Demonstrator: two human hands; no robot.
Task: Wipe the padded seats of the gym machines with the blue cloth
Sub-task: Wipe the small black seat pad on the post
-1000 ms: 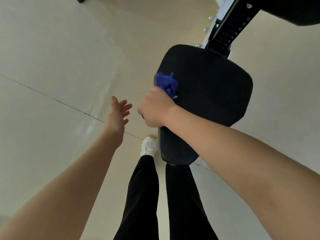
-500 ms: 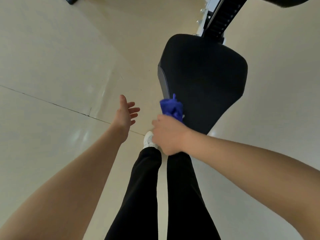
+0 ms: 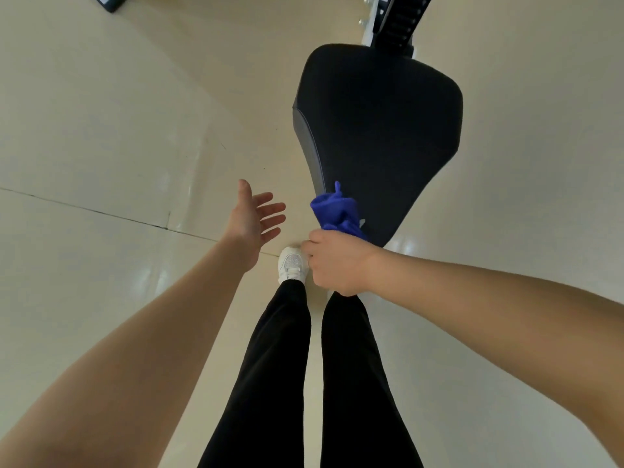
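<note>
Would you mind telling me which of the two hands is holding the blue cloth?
The right hand, fingers curled round the blue cloth at the seat's near tip. The left hand is open, holding nothing.

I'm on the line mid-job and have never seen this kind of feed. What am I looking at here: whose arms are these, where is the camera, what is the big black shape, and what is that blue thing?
The camera sits on a person's head and looks down, so you see their own arms, black trouser legs and a white shoe on the pale floor. There is no robot. The big black shape is the padded seat of a gym machine, fixed to a black rail at the top. The right hand grips a bunched blue cloth, which lies against the seat's near, narrow end. The left hand is open beside it, fingers spread, holding nothing and touching nothing. A dark object shows at the top left edge; I cannot tell what it is.
</note>
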